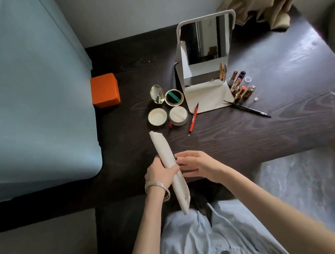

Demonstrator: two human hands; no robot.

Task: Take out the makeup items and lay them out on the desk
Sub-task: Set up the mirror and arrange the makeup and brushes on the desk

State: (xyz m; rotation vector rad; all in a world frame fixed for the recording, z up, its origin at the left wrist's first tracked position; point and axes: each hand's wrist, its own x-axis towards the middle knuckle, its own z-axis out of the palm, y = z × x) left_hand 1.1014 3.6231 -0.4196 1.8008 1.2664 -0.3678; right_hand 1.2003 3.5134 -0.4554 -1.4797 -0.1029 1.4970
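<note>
Matt cloth pouch [169,167], wood-grain desk [244,136]

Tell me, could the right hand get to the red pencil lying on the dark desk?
Probably yes: the right hand holds nothing, and only bare dark desk lies between it and the red pencil.

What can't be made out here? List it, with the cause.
Head view only:
- Inside of the cream pouch: seen edge-on, gripped by the left hand; whether anything is left inside cannot be told.
- Right hand fingertips: at the pouch's edge; contact unclear.
- Red pencil lettering: too small.
- Lipsticks: clustered, overlapping; count uncertain.
- Mirror reflection: dark, indistinct.
</note>
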